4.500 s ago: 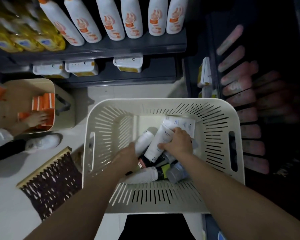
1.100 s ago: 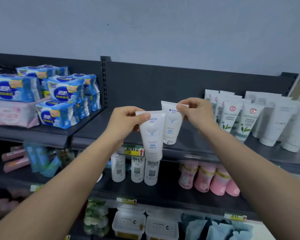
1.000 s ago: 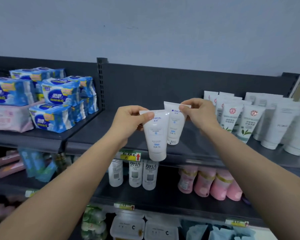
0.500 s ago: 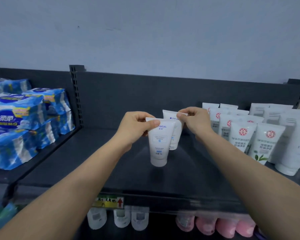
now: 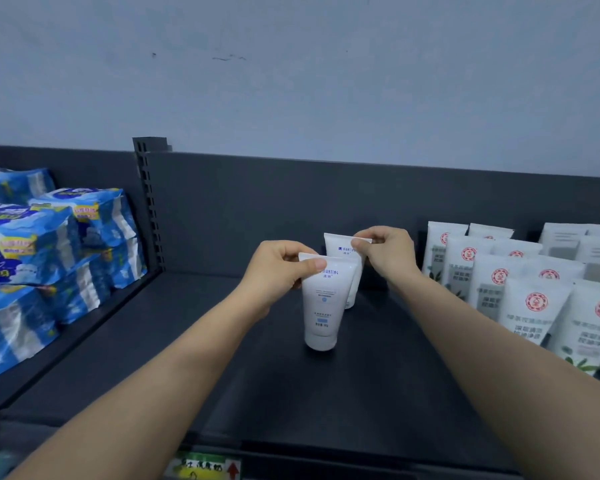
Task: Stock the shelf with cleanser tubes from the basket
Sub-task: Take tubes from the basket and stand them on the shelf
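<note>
The left hand pinches the crimped top of the nearer white plastic tube, printed "MANTING" in blue. The right hand pinches the rear white plastic tube, which has the same lettering. Both stand cap-down on the dark grey metal shelf, near red-emblem white tubes.

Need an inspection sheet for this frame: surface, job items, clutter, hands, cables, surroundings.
Surface: dark shelf, flat, matte.
Job's things: front tube and rear tube, white, upright, caps down at shelf level; contact unclear.
Clutter: nothing seen.
Hands: left hand pinches the front tube's top edge; right hand pinches the rear tube's.
Cables: nothing seen.
Surroundings: blue packs at left, stocked white tubes at right, pale wall behind.
</note>
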